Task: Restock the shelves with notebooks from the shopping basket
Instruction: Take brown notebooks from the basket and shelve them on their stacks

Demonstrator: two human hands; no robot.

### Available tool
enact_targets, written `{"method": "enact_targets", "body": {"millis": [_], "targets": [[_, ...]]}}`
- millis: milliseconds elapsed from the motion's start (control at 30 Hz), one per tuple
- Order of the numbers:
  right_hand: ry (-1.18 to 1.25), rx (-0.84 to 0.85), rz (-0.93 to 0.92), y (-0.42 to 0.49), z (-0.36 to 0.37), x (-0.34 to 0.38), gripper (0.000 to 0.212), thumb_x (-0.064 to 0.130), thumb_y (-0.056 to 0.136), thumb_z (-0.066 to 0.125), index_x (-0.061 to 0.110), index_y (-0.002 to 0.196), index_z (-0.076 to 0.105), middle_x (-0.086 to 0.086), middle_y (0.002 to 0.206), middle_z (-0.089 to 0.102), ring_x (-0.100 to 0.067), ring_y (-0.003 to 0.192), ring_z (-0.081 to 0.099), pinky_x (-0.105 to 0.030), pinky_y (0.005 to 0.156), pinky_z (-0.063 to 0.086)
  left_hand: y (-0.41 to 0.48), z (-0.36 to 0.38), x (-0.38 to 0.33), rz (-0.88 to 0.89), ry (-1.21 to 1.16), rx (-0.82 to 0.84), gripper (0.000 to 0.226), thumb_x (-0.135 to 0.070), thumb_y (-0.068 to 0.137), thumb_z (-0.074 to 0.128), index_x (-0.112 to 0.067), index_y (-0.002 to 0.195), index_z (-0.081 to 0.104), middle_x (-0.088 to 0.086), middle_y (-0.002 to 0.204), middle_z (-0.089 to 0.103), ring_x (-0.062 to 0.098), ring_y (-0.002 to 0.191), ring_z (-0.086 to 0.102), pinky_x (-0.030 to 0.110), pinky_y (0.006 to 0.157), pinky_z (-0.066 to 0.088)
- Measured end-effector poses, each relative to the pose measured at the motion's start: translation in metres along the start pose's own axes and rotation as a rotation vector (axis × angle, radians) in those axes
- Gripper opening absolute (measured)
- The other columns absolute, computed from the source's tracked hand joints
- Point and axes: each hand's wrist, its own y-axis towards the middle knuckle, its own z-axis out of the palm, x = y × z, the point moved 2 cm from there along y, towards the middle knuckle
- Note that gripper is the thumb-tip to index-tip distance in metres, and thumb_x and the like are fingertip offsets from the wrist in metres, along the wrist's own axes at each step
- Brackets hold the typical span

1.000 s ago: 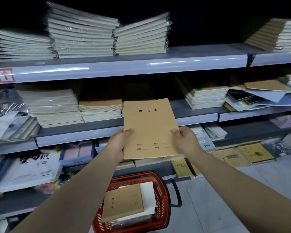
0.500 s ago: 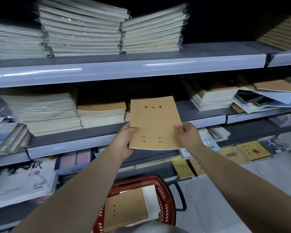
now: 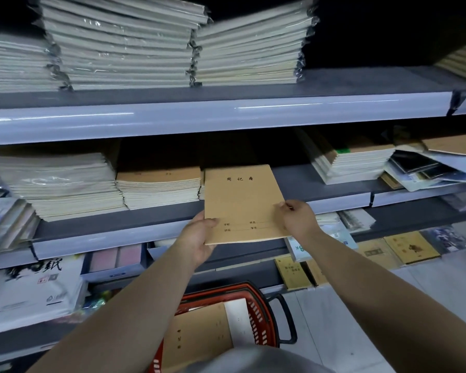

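Head view shows that our left hand (image 3: 197, 238) and right hand (image 3: 299, 219), both gripping the thin brown paper notebook (image 3: 242, 203) at its lower sides, have pushed it forward to the grey metal middle shelf (image 3: 296, 181), so placing seems near.

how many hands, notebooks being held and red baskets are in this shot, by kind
hands: 2 (left hand, right hand)
notebook held in both: 1
red basket: 1
total: 4
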Motion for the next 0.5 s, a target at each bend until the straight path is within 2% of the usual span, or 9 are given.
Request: {"method": "enact_targets", "body": {"millis": [67,100,167,233,367,433,467,500], "targets": [[0.016,0.041,0.014,0.009,0.0,0.004,0.026,0.024,0.1,0.046,0.011,0.113,0.065,-0.005,0.104,0.063,-0.02,0.089,0.056,-0.026,0.073,0.043,0.005,0.002,-0.003,0.012,-0.003,-0.014,0.037,0.002,0.098,0.044,-0.019,0.125,0.059,0.008,0.111,0.07,0.021,0.095,0.067,0.026,0.063,0.056],[0.03,0.065,0.028,0.013,0.0,0.006,0.024,0.025,0.101,0.045,0.014,0.111,0.063,-0.005,0.101,0.063,-0.019,0.084,0.056,-0.026,0.067,0.045,0.009,0.003,-0.005,0.022,-0.005,-0.019,0.037,0.002,0.098,0.043,-0.019,0.125,0.059,0.007,0.109,0.071,0.02,0.093,0.067,0.026,0.061,0.055],[0.048,0.127,0.107,0.021,-0.001,0.007,0.02,0.029,0.102,0.044,0.017,0.107,0.058,-0.002,0.084,0.057,-0.016,0.065,0.053,-0.021,0.048,0.043,0.018,0.006,-0.009,0.041,-0.012,-0.041,0.036,0.002,0.098,0.044,-0.018,0.124,0.059,0.006,0.105,0.071,0.02,0.091,0.067,0.027,0.064,0.054],[0.04,0.204,0.181,0.027,-0.002,0.005,0.019,0.026,0.102,0.042,0.014,0.105,0.056,-0.002,0.069,0.046,-0.015,0.05,0.044,-0.016,0.037,0.033,0.026,0.008,-0.011,0.052,-0.013,-0.079,0.035,0.002,0.097,0.046,-0.017,0.124,0.058,0.007,0.106,0.069,0.022,0.093,0.065,0.029,0.068,0.053],[0.058,0.275,0.211,0.046,-0.004,0.005,0.014,0.009,0.096,0.037,0.013,0.087,0.048,-0.002,0.065,0.025,-0.015,0.047,0.026,-0.019,0.041,0.019,0.04,0.012,-0.011,0.074,-0.028,-0.145,0.033,0.002,0.095,0.052,-0.013,0.124,0.059,0.01,0.11,0.068,0.024,0.095,0.065,0.032,0.069,0.052],[0.087,0.278,0.194,0.058,-0.002,0.007,0.024,0.005,0.094,0.037,0.006,0.1,0.06,-0.001,0.065,0.025,-0.014,0.045,0.024,-0.021,0.042,0.017,0.047,0.015,-0.015,0.093,-0.021,-0.163,0.031,0.001,0.095,0.053,-0.014,0.122,0.06,0.009,0.111,0.068,0.022,0.094,0.065,0.031,0.07,0.052],[0.101,0.272,0.189,0.066,-0.001,0.009,0.029,0.003,0.094,0.038,-0.002,0.111,0.06,0.0,0.063,0.026,-0.013,0.044,0.024,-0.021,0.041,0.017,0.05,0.016,-0.017,0.097,-0.006,-0.157,0.03,0.0,0.095,0.054,-0.014,0.121,0.06,0.008,0.112,0.068,0.021,0.095,0.065,0.032,0.072,0.053],[0.117,0.264,0.182,0.072,0.0,0.01,0.029,0.001,0.092,0.039,-0.008,0.113,0.057,0.001,0.058,0.027,-0.013,0.042,0.024,-0.022,0.041,0.018,0.052,0.016,-0.019,0.09,0.021,-0.134,0.03,0.0,0.095,0.055,-0.015,0.12,0.06,0.007,0.113,0.068,0.021,0.097,0.065,0.031,0.072,0.055]]}}
